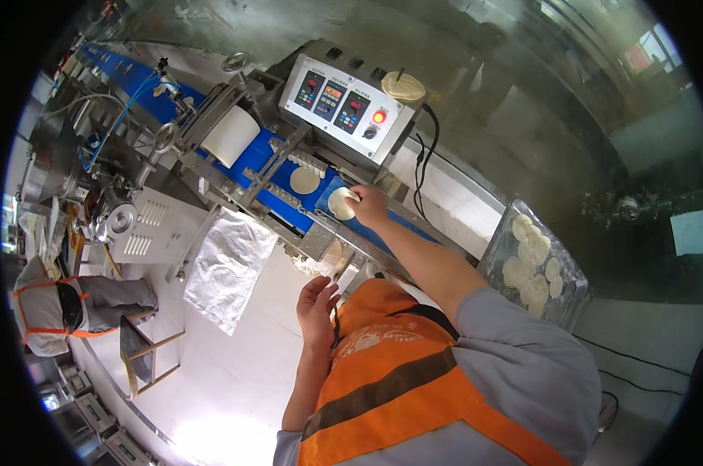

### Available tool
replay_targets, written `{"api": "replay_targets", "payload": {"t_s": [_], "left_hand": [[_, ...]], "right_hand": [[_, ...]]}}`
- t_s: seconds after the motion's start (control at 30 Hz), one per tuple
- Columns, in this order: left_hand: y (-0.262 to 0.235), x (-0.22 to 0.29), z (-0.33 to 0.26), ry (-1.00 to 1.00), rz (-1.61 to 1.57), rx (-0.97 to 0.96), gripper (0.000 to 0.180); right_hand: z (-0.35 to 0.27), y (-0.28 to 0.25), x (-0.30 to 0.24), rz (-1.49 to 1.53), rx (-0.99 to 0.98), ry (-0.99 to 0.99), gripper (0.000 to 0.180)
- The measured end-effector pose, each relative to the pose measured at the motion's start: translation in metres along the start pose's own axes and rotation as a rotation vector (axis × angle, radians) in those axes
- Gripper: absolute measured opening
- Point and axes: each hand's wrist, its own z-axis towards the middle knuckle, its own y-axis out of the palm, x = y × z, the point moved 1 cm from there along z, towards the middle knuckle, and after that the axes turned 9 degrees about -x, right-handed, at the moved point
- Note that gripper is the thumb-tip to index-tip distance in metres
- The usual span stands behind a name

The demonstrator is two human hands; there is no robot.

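Blue belt (382,229) edge: right hand (369,205) on dough disc (340,203)

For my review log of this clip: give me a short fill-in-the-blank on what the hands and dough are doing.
1. The right hand touches a round dough disc on the ____ conveyor belt.
2. The left hand holds ____.
3. More discs lie in the clear ____ at the right.

Missing words: blue; nothing; tray

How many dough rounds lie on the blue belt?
2: one dough round lies free mid-belt; the other is under the right hand. Rollers may hide more upstream on the blue belt.
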Motion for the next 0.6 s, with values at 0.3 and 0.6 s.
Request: {"api": "replay_targets", "payload": {"t_s": [0.3,0.6], "left_hand": [[0.005,0.002,-0.005,-0.038,0.087,-0.102,0.031],[0.008,-0.04,-0.004,-0.223,0.204,-0.295,0.025]], "right_hand": [[-0.097,-0.038,-0.016,0.037,0.146,-0.199,0.031],[-0.263,-0.124,-0.03,0.177,0.022,0.021,0.015]]}}
